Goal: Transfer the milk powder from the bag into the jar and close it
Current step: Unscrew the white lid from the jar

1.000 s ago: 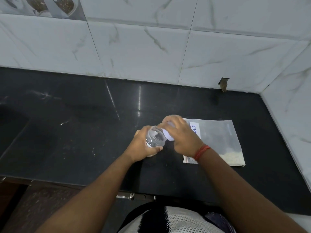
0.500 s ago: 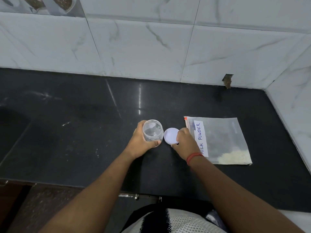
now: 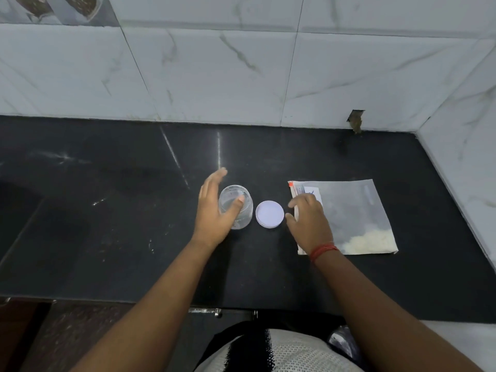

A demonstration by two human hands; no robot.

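Both hands spread: left hand [image 3: 214, 213] beside jar [image 3: 237, 208], right hand [image 3: 308, 221] hiding bag [image 3: 357, 210] label (mostly).

Dim, cool, even light; faint streaky glare on the black countertop [image 3: 107, 210]; wide-angle bending at edges.

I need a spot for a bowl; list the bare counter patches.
Free: the counter left of the jar, and the strip between the jar and the tiled wall. Crowded: jar, lid and bag sit close.
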